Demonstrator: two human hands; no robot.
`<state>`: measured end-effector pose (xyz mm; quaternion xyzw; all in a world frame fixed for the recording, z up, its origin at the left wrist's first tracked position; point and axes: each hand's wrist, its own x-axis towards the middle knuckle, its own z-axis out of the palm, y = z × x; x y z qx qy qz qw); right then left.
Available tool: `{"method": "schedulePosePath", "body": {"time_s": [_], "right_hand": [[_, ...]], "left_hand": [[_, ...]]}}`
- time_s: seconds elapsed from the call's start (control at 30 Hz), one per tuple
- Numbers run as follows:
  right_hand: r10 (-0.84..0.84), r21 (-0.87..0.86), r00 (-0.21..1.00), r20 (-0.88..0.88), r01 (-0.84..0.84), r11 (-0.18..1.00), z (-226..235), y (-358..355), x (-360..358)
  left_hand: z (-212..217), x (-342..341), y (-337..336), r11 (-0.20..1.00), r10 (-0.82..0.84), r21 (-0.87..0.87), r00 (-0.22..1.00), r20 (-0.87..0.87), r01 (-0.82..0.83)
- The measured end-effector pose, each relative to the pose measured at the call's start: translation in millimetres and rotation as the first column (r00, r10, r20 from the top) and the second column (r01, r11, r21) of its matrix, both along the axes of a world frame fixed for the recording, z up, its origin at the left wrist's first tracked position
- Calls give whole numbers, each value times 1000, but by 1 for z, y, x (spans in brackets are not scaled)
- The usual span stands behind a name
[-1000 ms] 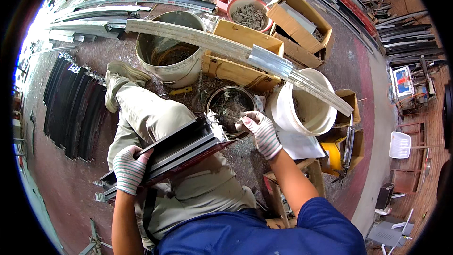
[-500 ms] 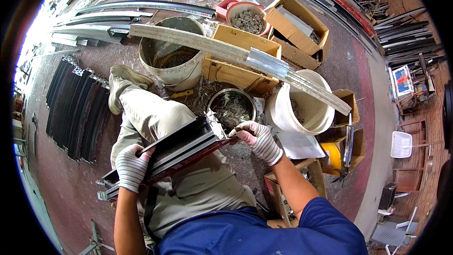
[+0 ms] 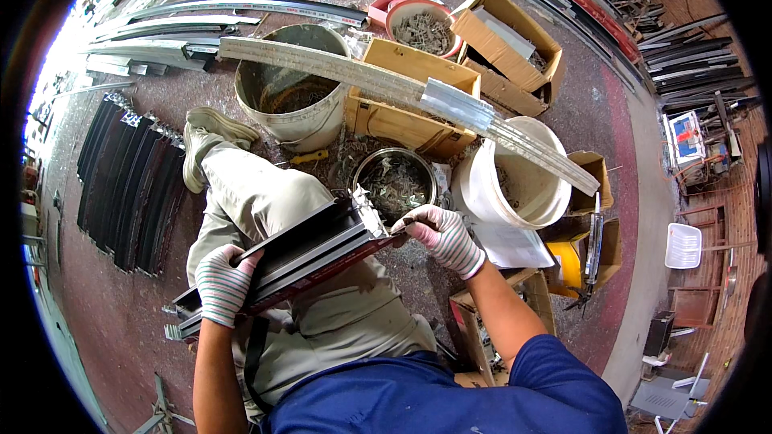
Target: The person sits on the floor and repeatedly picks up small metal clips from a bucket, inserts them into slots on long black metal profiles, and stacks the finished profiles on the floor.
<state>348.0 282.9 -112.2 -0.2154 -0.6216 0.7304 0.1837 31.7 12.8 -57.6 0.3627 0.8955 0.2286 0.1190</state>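
A black metal profile (image 3: 310, 249) lies aslant over the person's lap, with a gloved hand at each end.
The left hand (image 3: 225, 285) grips its near end, thumb on top; the right hand (image 3: 438, 239) has thumb and fingertips pinched together at the far end, any piece between them too small to make out. Just beyond sits a round metal basin (image 3: 435, 185) of scraps, then a white bucket (image 3: 480, 185), a wooden box (image 3: 390, 124) and a grey bucket (image 3: 310, 123).
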Motion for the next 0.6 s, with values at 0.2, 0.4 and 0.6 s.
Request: {"method": "schedulePosePath", "body": {"time_s": [0.2, 0.4, 0.6], "right_hand": [[-4, -40, 1000, -22, 3, 999, 3, -1, 0], [43, 53, 997, 71, -47, 998, 11, 2, -2], [-29, 76, 1000, -5, 30, 997, -2, -13, -4]], "left_hand": [[-4, -2, -1, 1000, 15, -11, 1000, 7, -15], [-3, -2, -1, 1000, 18, -4, 1000, 13, -18], [-4, -3, -1, 999, 2, -33, 1000, -5, -2]]}}
